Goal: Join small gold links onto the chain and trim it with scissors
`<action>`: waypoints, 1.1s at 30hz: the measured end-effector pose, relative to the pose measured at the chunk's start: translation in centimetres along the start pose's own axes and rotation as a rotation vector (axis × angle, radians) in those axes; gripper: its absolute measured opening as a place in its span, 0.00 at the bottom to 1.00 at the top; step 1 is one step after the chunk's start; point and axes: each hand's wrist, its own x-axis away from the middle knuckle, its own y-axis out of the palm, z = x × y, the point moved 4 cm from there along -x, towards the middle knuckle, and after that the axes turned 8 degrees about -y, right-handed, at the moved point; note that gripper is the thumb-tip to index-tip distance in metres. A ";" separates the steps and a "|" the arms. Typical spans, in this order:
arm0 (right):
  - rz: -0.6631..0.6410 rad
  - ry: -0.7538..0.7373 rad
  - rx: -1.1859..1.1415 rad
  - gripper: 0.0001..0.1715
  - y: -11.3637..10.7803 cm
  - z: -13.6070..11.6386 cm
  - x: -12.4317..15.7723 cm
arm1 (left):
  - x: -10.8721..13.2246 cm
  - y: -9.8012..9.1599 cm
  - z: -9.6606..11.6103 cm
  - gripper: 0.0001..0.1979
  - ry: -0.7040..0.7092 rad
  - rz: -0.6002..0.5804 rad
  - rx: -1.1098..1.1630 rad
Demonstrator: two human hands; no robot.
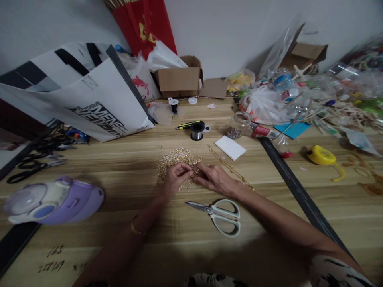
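Thin, heaped gold-and-silver metallic pieces (176, 154), eleven o'clock from nearly closed fingertips of left hand (175, 178) and right hand (217, 178), contents indiscernible, are judged light, springy, best pinched endwise.

The white bag (97, 93) reads "VOGUE" and "MENS"; the tabletop (125, 167) bears handwritten 165, 258369.

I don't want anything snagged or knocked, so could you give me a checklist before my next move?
1. Left hand and right hand close together at the tangled heap of small gold-and-silver pieces: ok.
2. A piece secure in the fingertip grip: cannot tell, too small to make out.
3. Metal scissors with pale green handles lying clear of both hands: ok.
4. Thin gold-coloured chain free of the right forearm: cannot tell, they lie very close.
5. Black spool of silver wire standing apart from the heap: ok.
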 end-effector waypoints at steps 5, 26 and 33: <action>-0.021 -0.063 0.265 0.16 0.3 -0.2 0.2 | -0.2 0.0 -0.4 0.11 -0.017 -0.003 0.005; -0.023 -0.057 0.178 0.14 0.2 -0.1 0.1 | -0.2 0.2 -0.6 0.10 -0.040 -0.040 0.016; 0.047 0.067 -0.162 0.11 -0.6 0.6 -0.2 | 0.0 0.3 -0.3 0.10 -0.049 -0.043 0.001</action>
